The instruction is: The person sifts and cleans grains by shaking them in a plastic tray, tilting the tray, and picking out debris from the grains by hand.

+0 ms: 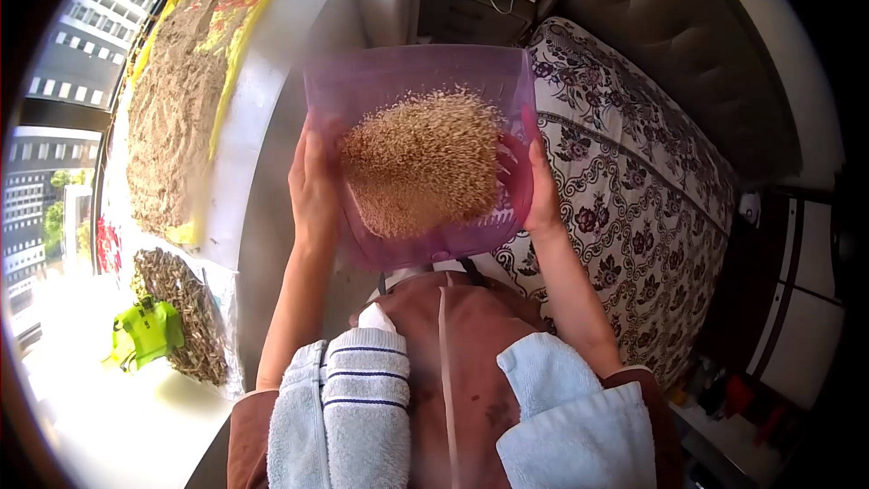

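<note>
Head view. Both hands up in front of the body, 1 to each side of a translucent purple plastic basket (pixel 416 63). Left hand (pixel 314 179): fingers holding the left wall. Right hand (pixel 541 188): fingers holding the right wall; some fingertips hidden behind plastic. Basket tilted, inside facing the camera; slots visible in its right and lower parts. Tan grain (pixel 421 163) massed inside, blurred at the edges. Right of basket: bed with floral-patterned cover (pixel 625 217). Left: window sill with brown granular matter (pixel 181 100) on yellow sheeting, dried brown strips (pixel 204 330), bright-green bag (pixel 148 335) beside them.
</note>
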Demonstrator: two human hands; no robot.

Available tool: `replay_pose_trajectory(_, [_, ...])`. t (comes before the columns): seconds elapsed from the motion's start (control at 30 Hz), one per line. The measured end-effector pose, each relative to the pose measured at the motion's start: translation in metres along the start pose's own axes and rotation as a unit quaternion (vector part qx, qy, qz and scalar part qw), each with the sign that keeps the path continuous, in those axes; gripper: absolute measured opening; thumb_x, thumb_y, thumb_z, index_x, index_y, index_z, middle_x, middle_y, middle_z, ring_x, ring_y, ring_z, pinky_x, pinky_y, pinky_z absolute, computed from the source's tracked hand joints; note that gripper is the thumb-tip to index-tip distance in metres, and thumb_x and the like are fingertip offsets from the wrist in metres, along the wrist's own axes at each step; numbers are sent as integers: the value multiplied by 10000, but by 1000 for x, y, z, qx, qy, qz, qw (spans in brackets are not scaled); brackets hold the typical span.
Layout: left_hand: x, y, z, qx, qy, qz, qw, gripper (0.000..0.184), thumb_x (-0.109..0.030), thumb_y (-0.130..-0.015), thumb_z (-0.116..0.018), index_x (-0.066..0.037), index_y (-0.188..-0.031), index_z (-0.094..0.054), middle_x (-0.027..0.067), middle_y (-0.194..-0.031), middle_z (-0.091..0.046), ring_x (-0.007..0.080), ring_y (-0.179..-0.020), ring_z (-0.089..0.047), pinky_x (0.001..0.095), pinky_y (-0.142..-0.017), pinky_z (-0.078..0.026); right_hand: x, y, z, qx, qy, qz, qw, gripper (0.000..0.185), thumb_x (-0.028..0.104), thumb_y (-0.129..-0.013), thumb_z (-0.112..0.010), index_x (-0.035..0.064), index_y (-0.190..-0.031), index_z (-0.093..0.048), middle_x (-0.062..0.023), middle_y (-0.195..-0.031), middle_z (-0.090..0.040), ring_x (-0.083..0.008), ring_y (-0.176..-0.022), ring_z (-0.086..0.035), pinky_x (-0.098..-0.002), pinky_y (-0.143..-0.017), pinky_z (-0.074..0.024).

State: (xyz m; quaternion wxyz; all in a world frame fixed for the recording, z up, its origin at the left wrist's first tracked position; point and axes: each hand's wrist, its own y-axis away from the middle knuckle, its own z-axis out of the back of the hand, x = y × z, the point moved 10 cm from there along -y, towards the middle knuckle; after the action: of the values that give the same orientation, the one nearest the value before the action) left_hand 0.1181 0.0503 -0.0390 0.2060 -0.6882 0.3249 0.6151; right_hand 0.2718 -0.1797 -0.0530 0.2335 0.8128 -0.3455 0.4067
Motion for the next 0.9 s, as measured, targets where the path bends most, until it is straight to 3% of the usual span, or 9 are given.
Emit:
replay_pose_trajectory(0.17, [27, 3, 5, -15, -10, 82, 996, 511, -341, -1016, -352, -24, -1417, -336, 171, -1268, -534, 236, -1170, -494, 347, -1018, -360, -35, 3, 25, -46, -17, -130, 990, 605, 364, -978, -451, 126, -1485, -222, -71, -1350, -452, -181, -1191, -460, -328, -1034, -364])
replay_pose_trajectory(0.23, [38, -2, 15, 1, -88, 66, 994, 510, -337, -1015, -346, -26, -1419, -327, 177, -1280, -521, 247, -1180, -484, 355, -1025, -354, -2, -14, 0, -5, 105, -74, 992, 571, 377, -987, -418, 146, -1479, -242, -105, -1221, -519, -163, -1134, -494, -307, -988, -409])
replay_pose_trajectory(0.3, [38, 8, 17, -37, 204, 72, 976, 546, -349, -1008, -333, -53, -1455, -231, 182, -1355, -436, 282, -1224, -436, 393, -1056, -325, 44, -21, -38, 21, 229, -23, 973, 585, 380, -986, -420, 130, -1481, -233, -104, -1224, -517, -153, -1133, -496, -299, -1003, -393])
replay_pose_trajectory(0.4, [-23, 25, 17, -35, 172, -42, 984, 566, -363, -1007, -332, -44, -1461, -221, 178, -1358, -432, 282, -1237, -429, 395, -1061, -321, 105, 7, -106, 104, 278, 106, 949, 577, 346, -984, -448, 103, -1473, -260, -56, -1383, -430, -131, -1182, -463, -273, -1055, -312])
replay_pose_trajectory(0.5, [-26, 23, 7, -22, 34, -36, 999, 558, -362, -1014, -332, -39, -1461, -246, 170, -1359, -441, 261, -1232, -440, 374, -1055, -328, 15, -3, 0, -20, 57, 25, 998, 592, 359, -988, -427, 134, -1490, -207, -67, -1365, -441, -150, -1160, -482, -299, -1030, -355])
replay_pose_trajectory(0.6, [10, 13, 3, 0, -22, 3, 1000, 534, -362, -1016, -358, -28, -1431, -325, 140, -1295, -509, 221, -1194, -481, 332, -1001, -367, -34, 16, 24, -5, -62, -62, 996, 575, 358, -993, -408, 209, -1497, -175, -64, -1254, -495, -191, -1091, -521, -355, -954, -440])
replay_pose_trajectory(0.7, [34, 9, 4, -22, 20, 68, 997, 521, -359, -1011, -368, -34, -1419, -347, 136, -1273, -527, 223, -1175, -492, 329, -984, -378, -32, 10, 27, -11, -67, -82, 994, 569, 336, -997, -405, 181, -1496, -180, -56, -1294, -493, -180, -1133, -499, -345, -983, -417])
replay_pose_trajectory(0.83, [58, 1, 18, -47, 136, 115, 983, 523, -359, -1002, -374, -53, -1425, -332, 137, -1285, -519, 245, -1158, -497, 351, -1000, -371, 24, -25, -8, 19, 166, -24, 986, 534, 285, -998, -413, 99, -1473, -254, -52, -1461, -363, -143, -1285, -389, -298, -1070, -315])
replay_pose_trajectory(0.9, [25, 3, 18, -39, 175, 56, 982, 540, -355, -999, -348, -68, -1449, -267, 154, -1342, -461, 265, -1207, -453, 380, -1032, -350, 72, -15, -66, 54, 198, -2, 979, 554, 308, -995, -428, 70, -1466, -259, -59, -1505, -294, -151, -1352, -314, -302, -1101, -260])
